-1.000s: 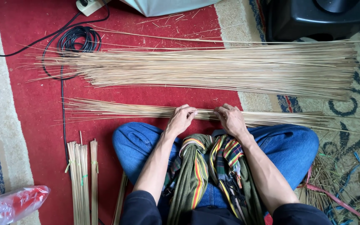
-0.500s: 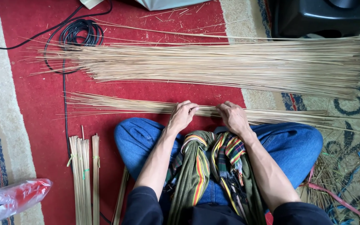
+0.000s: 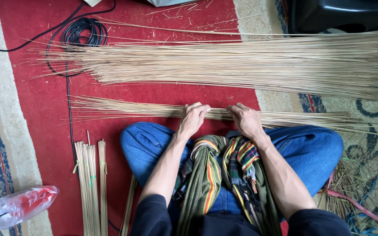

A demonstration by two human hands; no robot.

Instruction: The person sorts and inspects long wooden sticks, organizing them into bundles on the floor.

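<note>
Both hands close over the same thin bundle of sticks (image 3: 154, 111) lying across the floor just past the knees. The left hand (image 3: 192, 119) curls its fingers over the top in a narrow grip; the right hand (image 3: 246, 120) does the same a little toward 3 o'clock, the two near each other but apart. Since a second ago the hands have barely shifted along the bundle and stay clamped on it, so the work looks like steady gathering or pressing of the sticks rather than a new move. The bundle is pale, straight and slender, fanning loose at its 9 o'clock end. At 12 o'clock lies a much larger heap of sticks (image 3: 241, 65) on the red carpet (image 3: 31, 113). Tied short bundles (image 3: 89, 183) lie at 8 o'clock, beside a black cable (image 3: 82, 35) and a plastic bag (image 3: 20, 205).
</note>
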